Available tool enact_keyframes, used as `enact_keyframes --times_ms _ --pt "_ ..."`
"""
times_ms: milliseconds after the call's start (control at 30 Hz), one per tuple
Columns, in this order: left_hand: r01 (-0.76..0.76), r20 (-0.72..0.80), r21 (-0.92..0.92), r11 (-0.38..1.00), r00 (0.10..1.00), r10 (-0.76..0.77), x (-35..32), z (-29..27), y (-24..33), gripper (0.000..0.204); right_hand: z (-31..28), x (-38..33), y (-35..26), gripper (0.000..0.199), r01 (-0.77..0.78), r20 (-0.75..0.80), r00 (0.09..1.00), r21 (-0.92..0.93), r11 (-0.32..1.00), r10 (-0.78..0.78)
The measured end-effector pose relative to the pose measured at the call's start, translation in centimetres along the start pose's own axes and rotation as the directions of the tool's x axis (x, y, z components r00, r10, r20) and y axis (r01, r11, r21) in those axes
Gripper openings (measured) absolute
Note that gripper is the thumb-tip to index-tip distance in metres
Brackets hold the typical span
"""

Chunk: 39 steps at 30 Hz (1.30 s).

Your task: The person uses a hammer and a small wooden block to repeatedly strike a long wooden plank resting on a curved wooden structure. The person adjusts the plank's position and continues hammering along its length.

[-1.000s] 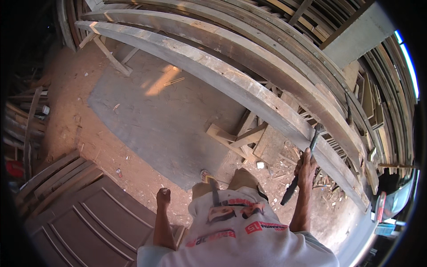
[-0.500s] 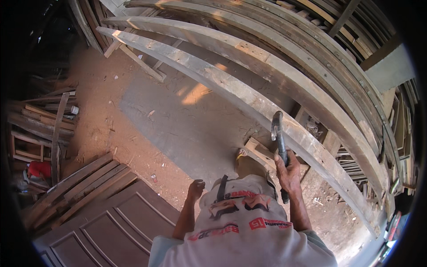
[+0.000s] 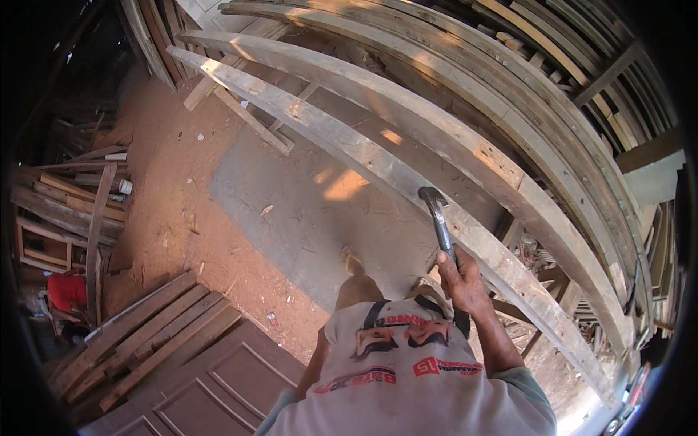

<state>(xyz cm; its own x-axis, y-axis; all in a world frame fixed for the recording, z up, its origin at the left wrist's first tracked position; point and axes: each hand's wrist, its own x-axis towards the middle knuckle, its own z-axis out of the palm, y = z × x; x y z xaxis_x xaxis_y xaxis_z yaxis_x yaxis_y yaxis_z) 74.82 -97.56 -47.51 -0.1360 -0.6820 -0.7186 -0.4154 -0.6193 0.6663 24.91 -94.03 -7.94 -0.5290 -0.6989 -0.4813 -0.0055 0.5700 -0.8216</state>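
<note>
My right hand [image 3: 465, 280] is wrapped around the handle of a claw hammer [image 3: 441, 224]. The dark metal head shows just over the nearest long wooden beam [image 3: 363, 154]; whether it touches the wood I cannot tell. This beam runs from the far left to the near right and looks curved through the lens. A thicker beam [image 3: 465, 138] lies alongside it, farther off. Of my left arm only the forearm [image 3: 313, 367] shows beside my shirt, and the hand is hidden.
Small timber trestles [image 3: 251, 120] stand under the beams' far end. More long boards [image 3: 502, 65] are stacked to the right. Planks [image 3: 156, 320] lie by a brown panelled door [image 3: 211, 385] at lower left. At far left, a person in red [image 3: 67, 292] is near scrap wood.
The hammer and my right hand have moved slightly left, and the hammer head tilts left. My left hand has gone out of sight beside my body. My feet now show as I step forward.
</note>
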Motion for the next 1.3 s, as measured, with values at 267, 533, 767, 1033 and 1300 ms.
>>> enact_keyframes --times_ms 267,533,767,1033,1300 --pt "-0.281 -0.071 0.18 0.943 0.952 0.297 13.2 -8.8 26.6 0.022 9.0 4.3 -2.6 0.055 -0.048 -0.134 0.99 0.034 0.998 0.052" --pt "-0.806 -0.194 0.131 0.577 0.55 0.812 20.7 -4.9 57.6 0.021 13.3 10.2 -9.8 0.049 -0.011 -0.122 0.992 0.118 0.993 0.026" --pt "-0.848 -0.043 0.177 0.5 0.501 0.864 21.4 -2.2 69.1 0.02 13.5 16.6 -17.4 0.043 -0.039 0.055 0.998 0.088 0.995 0.034" --pt "-0.907 0.12 0.281 0.312 0.356 0.927 22.4 -1.4 80.2 0.018 14.4 21.1 -19.3 0.043 -0.033 0.008 0.999 0.011 0.999 0.033" --pt "-0.942 0.382 0.243 0.232 0.313 0.87 32.3 2.5 94.8 0.023 17.2 25.5 -26.1 0.043 -0.192 -0.115 0.976 -0.03 0.981 0.187"
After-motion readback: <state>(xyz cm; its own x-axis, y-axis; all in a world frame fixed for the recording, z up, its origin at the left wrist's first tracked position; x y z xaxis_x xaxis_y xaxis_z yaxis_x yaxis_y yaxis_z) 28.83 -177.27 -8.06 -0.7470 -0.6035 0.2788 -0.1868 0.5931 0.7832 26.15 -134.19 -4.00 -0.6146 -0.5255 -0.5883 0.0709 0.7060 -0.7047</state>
